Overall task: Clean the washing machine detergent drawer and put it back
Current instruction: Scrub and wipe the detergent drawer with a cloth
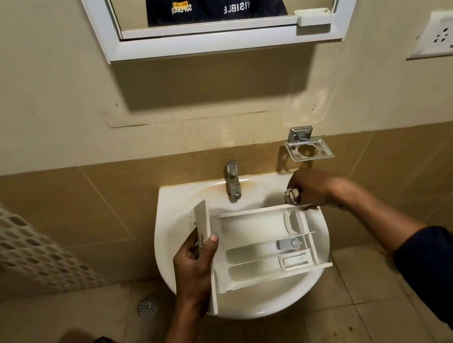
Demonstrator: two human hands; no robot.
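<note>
The left hand (196, 264), forearm rising from 6 o'clock, grips the drawer (252, 222) front, thumb hooked over it. The right hand (312, 188), arm reaching in from 4 o'clock, curls around what may be a small scrubber (292, 195).

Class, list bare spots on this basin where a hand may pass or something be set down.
Free: back-left rim of the basin, between tap and drawer; its front lip. Crowded: the bowl, spanned by the drawer; back-right corner, taken by the right hand.

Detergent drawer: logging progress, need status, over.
Left hand grips detergent drawer by its front panel, over sink. Right hand holds patterned cloth at drawer's back corner. No water seen running from tap.
</note>
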